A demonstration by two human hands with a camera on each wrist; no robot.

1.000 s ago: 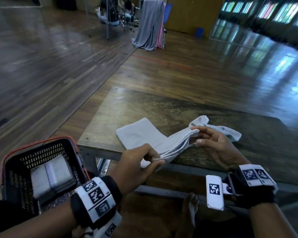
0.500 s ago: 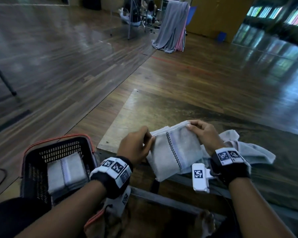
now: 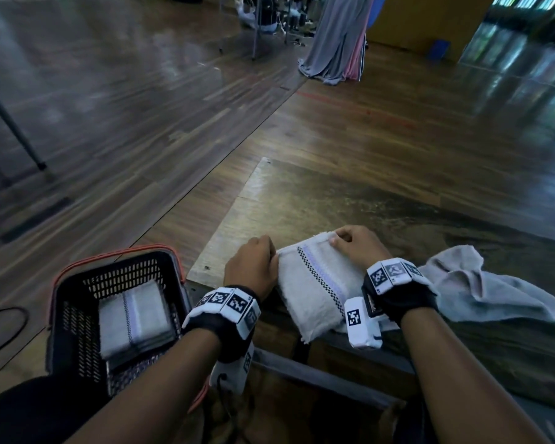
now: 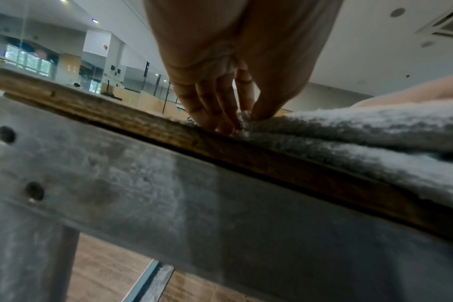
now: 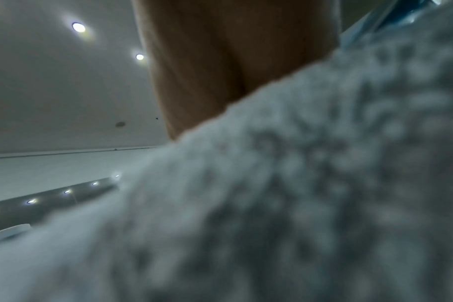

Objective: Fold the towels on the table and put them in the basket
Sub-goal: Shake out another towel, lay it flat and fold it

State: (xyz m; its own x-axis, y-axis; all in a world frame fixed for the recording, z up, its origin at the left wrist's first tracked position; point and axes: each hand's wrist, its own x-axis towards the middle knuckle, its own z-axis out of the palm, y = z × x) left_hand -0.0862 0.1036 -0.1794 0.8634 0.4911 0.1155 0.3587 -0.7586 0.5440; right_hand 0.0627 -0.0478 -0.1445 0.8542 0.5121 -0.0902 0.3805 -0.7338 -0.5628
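Note:
A folded white towel [image 3: 311, 283] with a checked stripe lies at the near edge of the wooden table [image 3: 334, 200], its lower end hanging over the edge. My left hand [image 3: 253, 265] pinches the towel's left corner, thumb on top, as the left wrist view shows with the left hand [image 4: 242, 117] on the towel [image 4: 362, 130]. My right hand [image 3: 354, 246] grips the far right corner. The right wrist view is filled by blurred towel [image 5: 297, 194]. A black basket [image 3: 77, 315] with an orange rim stands to the left and holds folded towels [image 3: 135, 318].
A crumpled grey towel [image 3: 481, 286] lies on the table right of my right wrist. The table's metal frame [image 4: 168, 194] runs under the near edge. Wooden floor surrounds the table; a rack draped with grey cloth [image 3: 337, 40] stands far back.
The long towel that was stretched between my hands a second ago has been folded into a compact rectangle and brought down flat onto the table's near edge. The view shifted left and down.

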